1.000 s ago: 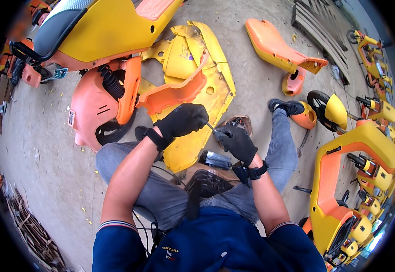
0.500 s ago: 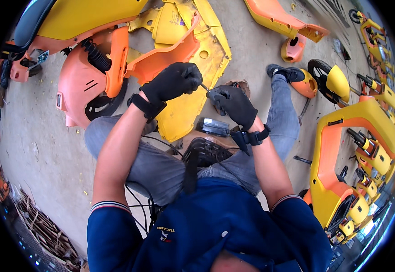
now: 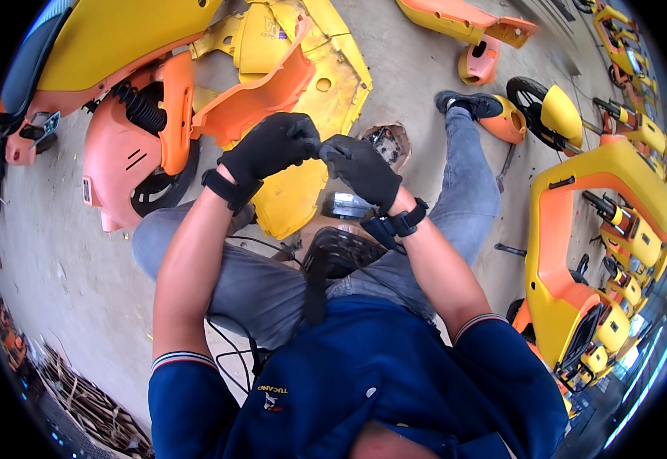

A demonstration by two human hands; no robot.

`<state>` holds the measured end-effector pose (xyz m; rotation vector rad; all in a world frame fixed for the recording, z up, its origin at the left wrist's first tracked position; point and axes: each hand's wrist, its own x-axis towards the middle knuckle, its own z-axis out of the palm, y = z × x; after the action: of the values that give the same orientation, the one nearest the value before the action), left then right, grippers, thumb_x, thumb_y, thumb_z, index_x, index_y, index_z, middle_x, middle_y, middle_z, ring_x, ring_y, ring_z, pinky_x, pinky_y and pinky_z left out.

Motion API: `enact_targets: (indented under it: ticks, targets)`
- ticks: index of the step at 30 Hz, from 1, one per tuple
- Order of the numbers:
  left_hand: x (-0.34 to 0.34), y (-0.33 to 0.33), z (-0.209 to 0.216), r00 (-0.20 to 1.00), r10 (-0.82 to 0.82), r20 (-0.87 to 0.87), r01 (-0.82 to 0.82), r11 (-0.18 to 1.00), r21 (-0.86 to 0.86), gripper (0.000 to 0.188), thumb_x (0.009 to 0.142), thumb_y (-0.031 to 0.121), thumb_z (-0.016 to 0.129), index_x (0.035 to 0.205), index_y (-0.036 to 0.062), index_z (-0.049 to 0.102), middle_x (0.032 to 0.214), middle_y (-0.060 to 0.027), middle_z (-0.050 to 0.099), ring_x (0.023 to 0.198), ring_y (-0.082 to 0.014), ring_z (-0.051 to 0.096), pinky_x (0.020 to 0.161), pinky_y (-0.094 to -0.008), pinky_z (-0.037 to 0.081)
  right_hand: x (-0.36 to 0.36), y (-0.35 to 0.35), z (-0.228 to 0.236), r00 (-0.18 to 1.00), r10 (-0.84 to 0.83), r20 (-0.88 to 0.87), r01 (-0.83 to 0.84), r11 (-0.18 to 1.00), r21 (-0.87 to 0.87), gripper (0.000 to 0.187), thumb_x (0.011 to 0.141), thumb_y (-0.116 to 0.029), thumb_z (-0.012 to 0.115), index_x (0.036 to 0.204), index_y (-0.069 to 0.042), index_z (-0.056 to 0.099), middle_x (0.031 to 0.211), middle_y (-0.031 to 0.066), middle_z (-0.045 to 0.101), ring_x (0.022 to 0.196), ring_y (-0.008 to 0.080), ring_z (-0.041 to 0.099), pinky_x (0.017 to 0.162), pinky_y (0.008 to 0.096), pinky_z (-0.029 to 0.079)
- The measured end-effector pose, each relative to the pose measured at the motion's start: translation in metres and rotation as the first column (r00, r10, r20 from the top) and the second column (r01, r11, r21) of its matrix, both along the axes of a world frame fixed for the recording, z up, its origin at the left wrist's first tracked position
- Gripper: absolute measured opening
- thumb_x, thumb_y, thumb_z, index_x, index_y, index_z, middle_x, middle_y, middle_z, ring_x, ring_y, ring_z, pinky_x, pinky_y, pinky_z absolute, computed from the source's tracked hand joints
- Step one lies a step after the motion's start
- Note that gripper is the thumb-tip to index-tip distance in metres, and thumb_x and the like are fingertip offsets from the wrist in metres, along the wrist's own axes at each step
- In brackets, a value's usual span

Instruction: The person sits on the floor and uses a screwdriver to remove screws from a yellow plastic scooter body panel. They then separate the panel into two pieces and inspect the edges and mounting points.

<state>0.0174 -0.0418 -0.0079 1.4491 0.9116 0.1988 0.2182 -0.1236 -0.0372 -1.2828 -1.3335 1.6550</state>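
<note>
My left hand [image 3: 274,150], in a black glove, and my right hand [image 3: 366,173], gloved alike, meet fingertip to fingertip above a large scuffed yellow body panel [image 3: 295,200]. Both are closed in a pinch. Whatever lies between the fingers is hidden now; half a second ago a thin dark rod-like piece showed there. An orange curved panel [image 3: 261,98] rests on the yellow one, just beyond my left hand. Beside my right hand, a torn cardboard box [image 3: 389,145] holds small dark parts. Below that hand sits a grey object with a shiny top [image 3: 346,205], partly covered.
A yellow-and-orange scooter [image 3: 131,153] stands close on the left. On the right are a large yellow-and-orange scooter body [image 3: 538,252] and a row of similar scooters. Loose orange and yellow covers [image 3: 480,60] lie farther off. Sticks [image 3: 92,402] are piled at lower left.
My hands have come closer together, hiding the thin piece between them. My right hand has shifted left, uncovering the cardboard box. The whole view has shifted slightly.
</note>
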Motion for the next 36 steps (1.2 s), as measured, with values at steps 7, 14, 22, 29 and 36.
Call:
enact_targets:
  ticks: [7, 14, 22, 29, 36]
  targets:
    - [-0.005, 0.000, -0.037, 0.988, 0.138, -0.069, -0.110, 0.944, 0.311, 0.029, 0.087, 0.026, 0.072, 0.098, 0.0016, 0.062, 0.078, -0.0038, 0.060, 0.067, -0.0108, 0.056, 0.061, -0.0279, 0.047, 0.010, 0.007, -0.044, 0.996, -0.013, 0.087, 0.030, 0.980, -0.198, 0.024, 0.099, -0.022, 0.053, 0.110, -0.004, 0.065, 0.076, 0.0047, 0.063, 0.064, 0.0118, 0.058, 0.057, 0.0276, 0.048]
    - [0.002, 0.001, -0.013, 0.976, 0.130, -0.173, -0.103, 0.982, 0.156, 0.024, 0.092, 0.022, 0.068, 0.101, 0.0013, 0.060, 0.081, -0.0011, 0.059, 0.071, -0.0081, 0.054, 0.064, -0.0252, 0.047, 0.066, -0.012, -0.192, 0.951, -0.307, -0.018, 0.257, 0.825, -0.503, 0.023, 0.099, -0.016, 0.051, 0.115, -0.007, 0.064, 0.084, 0.0057, 0.065, 0.067, 0.0138, 0.060, 0.060, 0.0281, 0.051]
    - [0.007, -0.004, -0.001, 0.950, 0.177, -0.257, -0.157, 0.983, 0.097, 0.026, 0.091, 0.018, 0.068, 0.109, -0.0007, 0.061, 0.084, -0.0006, 0.061, 0.073, -0.0072, 0.054, 0.067, -0.0243, 0.046, 0.104, -0.008, -0.227, 0.841, 0.034, 0.539, 0.212, 0.897, -0.387, 0.039, 0.099, -0.016, 0.039, 0.134, -0.012, 0.056, 0.132, 0.0086, 0.055, 0.120, 0.0213, 0.050, 0.102, 0.0318, 0.038]
    - [0.022, 0.002, 0.005, 0.951, 0.137, -0.278, -0.145, 0.989, -0.006, 0.028, 0.092, 0.017, 0.067, 0.112, -0.0023, 0.061, 0.082, -0.0003, 0.059, 0.074, -0.0067, 0.052, 0.068, -0.0244, 0.045, 0.166, -0.044, -0.356, 0.087, 0.130, 0.988, -0.217, 0.970, -0.109, 0.008, 0.075, -0.010, 0.066, 0.080, -0.011, 0.072, 0.082, 0.0128, 0.071, 0.081, 0.0306, 0.069, 0.074, 0.0401, 0.055]
    - [0.025, 0.002, -0.010, 0.950, 0.138, -0.280, -0.136, 0.990, 0.027, 0.024, 0.091, 0.013, 0.066, 0.109, -0.0022, 0.059, 0.076, -0.0026, 0.057, 0.069, -0.0082, 0.051, 0.064, -0.0255, 0.045, 0.170, -0.037, -0.390, 0.047, 0.166, 0.985, -0.109, 0.981, -0.160, 0.014, 0.073, -0.011, 0.073, 0.087, -0.010, 0.071, 0.087, 0.0150, 0.071, 0.087, 0.0302, 0.070, 0.075, 0.0399, 0.055]
